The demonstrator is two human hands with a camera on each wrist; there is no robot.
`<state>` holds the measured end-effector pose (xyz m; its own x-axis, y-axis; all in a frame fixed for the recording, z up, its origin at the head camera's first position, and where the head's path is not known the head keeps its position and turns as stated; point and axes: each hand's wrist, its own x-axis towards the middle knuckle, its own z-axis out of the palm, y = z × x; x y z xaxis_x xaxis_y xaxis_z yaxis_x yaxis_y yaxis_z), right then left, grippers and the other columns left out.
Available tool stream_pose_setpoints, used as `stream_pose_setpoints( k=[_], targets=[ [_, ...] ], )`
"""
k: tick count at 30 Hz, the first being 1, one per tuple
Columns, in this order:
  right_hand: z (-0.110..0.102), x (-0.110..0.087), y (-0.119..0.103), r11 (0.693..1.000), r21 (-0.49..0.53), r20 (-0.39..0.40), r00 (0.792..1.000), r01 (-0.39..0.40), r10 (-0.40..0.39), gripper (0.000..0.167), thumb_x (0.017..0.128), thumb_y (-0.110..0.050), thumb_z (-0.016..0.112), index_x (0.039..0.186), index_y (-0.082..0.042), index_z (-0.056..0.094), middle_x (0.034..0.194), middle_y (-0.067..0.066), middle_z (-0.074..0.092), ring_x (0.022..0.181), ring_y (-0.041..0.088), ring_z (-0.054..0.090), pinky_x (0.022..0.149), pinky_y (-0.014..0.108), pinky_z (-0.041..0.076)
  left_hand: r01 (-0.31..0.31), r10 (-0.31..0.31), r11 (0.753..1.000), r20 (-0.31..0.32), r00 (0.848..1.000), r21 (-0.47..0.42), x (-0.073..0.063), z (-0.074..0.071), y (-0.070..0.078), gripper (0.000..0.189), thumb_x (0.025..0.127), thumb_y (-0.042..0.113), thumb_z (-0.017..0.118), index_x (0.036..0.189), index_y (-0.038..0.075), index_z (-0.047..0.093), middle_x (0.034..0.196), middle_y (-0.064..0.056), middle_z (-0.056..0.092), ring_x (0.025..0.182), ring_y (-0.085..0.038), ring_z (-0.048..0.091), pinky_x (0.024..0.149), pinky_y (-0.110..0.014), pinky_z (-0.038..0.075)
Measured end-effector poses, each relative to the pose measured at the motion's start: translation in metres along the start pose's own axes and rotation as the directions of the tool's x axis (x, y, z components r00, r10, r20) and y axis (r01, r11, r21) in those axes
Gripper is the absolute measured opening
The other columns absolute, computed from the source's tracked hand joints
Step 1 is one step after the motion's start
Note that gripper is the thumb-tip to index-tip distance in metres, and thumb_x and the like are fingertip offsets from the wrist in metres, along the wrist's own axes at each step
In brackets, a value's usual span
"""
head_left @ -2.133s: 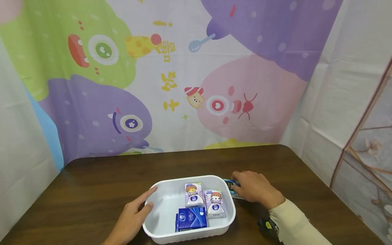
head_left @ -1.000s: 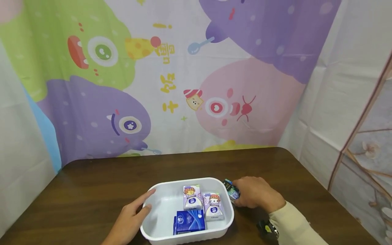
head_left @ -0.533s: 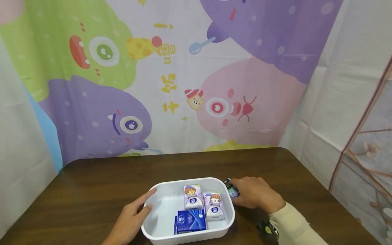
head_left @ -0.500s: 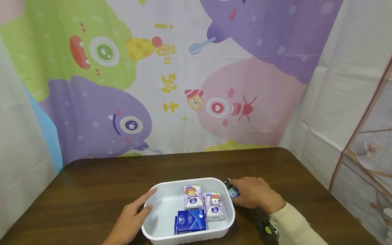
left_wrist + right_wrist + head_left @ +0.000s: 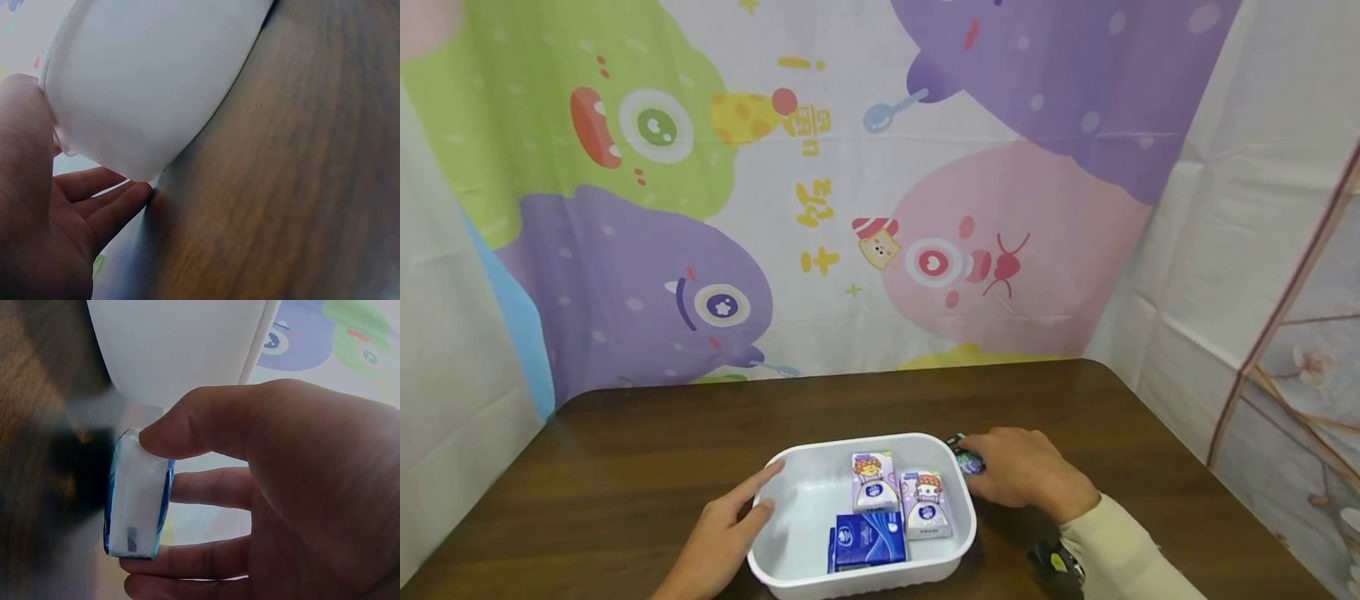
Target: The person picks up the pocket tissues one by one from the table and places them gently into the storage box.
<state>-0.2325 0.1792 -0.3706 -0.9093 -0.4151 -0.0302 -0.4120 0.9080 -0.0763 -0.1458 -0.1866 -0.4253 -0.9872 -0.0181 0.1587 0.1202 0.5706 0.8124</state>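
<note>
A white plastic basin (image 5: 790, 575) stands on the table, with my left hand (image 5: 718, 533) holding its left rim. The thumb lies over the edge, and other fingers reach along the outside under the corner in the left wrist view. Inside are two lilac cartoon tissue packs (image 5: 874, 483) and a dark blue tissue pack (image 5: 871, 537); another blue edge shows beside it. Just outside the right wall, my right hand (image 5: 1026, 467) pinches a small tissue pack (image 5: 137, 494) with a blue-green wrapper and a white side. Its thumb presses one end, its fingers lie behind. The hand partly covers it in the head view.
The dark wooden table (image 5: 647, 450) spreads around the basin. A cartoon-printed cloth (image 5: 827, 325) hangs along its back edge, and a pale sheet (image 5: 1180, 275) hangs at the right. A black watch-like device (image 5: 1056, 567) is at the right wrist.
About two seconds ago the right hand was over the small pack beside the basin; its grip has since shifted and the pack has turned a little. The left hand and basin have barely moved.
</note>
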Motion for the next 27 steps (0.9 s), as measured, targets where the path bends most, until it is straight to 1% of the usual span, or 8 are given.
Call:
stream_pose_setpoints(
  k=[6,9,15,19,22,27],
  targets=[
    [-0.0012,0.0006,-0.0016,1.0,0.001,-0.022,1.0,-0.01,0.01,0.047,0.086,-0.051,0.071,0.123,-0.022,0.072,0.105,-0.003,0.07,0.098,0.021,0.065,0.082,0.051,0.053,-0.005,0.005,1.0,-0.002,1.0,0.002,-0.0003,0.0001,0.0,0.041,0.101,0.018,0.059,0.141,0.023,0.061,0.142,-0.013,0.057,0.13,-0.031,0.051,0.106,-0.051,0.041],
    [-0.0022,0.0007,-0.0021,1.0,0.006,-0.05,0.999,-0.007,0.007,0.045,0.087,-0.052,0.07,0.12,-0.022,0.073,0.102,-0.004,0.07,0.095,0.02,0.065,0.078,0.05,0.053,-0.004,0.004,1.0,-0.004,1.0,-0.001,0.0001,0.0006,-0.0002,0.041,0.1,0.017,0.059,0.141,0.023,0.061,0.141,-0.013,0.057,0.13,-0.03,0.051,0.106,-0.05,0.041],
    [-0.0017,0.0023,-0.0017,1.0,0.004,-0.092,0.995,-0.027,0.027,0.045,0.086,-0.052,0.07,0.118,-0.021,0.073,0.099,-0.005,0.069,0.091,0.018,0.064,0.074,0.048,0.053,-0.007,0.007,1.0,-0.004,1.0,-0.005,0.0001,0.0005,-0.0006,0.041,0.1,0.017,0.059,0.14,0.023,0.061,0.141,-0.012,0.057,0.13,-0.029,0.051,0.106,-0.049,0.041],
    [-0.0015,0.0025,-0.0016,0.999,0.005,-0.105,0.994,-0.039,0.039,0.044,0.084,-0.049,0.071,0.116,-0.019,0.073,0.097,-0.004,0.069,0.087,0.017,0.062,0.072,0.047,0.052,-0.002,0.002,1.0,-0.003,1.0,-0.005,0.0001,0.0006,-0.0007,0.04,0.1,0.017,0.059,0.14,0.023,0.061,0.141,-0.013,0.057,0.129,-0.03,0.052,0.106,-0.05,0.042],
    [-0.0023,0.0022,-0.002,0.999,0.012,-0.109,0.993,-0.049,0.05,0.043,0.084,-0.048,0.071,0.114,-0.018,0.073,0.096,-0.004,0.069,0.084,0.016,0.061,0.071,0.047,0.052,0.013,-0.013,1.0,0.003,1.0,-0.009,-0.0001,0.0005,0.0,0.04,0.1,0.017,0.059,0.141,0.022,0.061,0.142,-0.014,0.056,0.13,-0.032,0.051,0.106,-0.051,0.041],
    [-0.0035,0.0019,-0.0019,0.998,0.018,-0.108,0.992,-0.065,0.067,0.043,0.083,-0.047,0.07,0.114,-0.017,0.073,0.096,-0.004,0.069,0.082,0.016,0.059,0.072,0.047,0.051,-0.005,0.005,1.0,-0.004,1.0,-0.002,-0.0009,0.0005,-0.0002,0.04,0.1,0.018,0.06,0.14,0.022,0.062,0.141,-0.013,0.057,0.129,-0.03,0.053,0.105,-0.05,0.043]
  ],
)
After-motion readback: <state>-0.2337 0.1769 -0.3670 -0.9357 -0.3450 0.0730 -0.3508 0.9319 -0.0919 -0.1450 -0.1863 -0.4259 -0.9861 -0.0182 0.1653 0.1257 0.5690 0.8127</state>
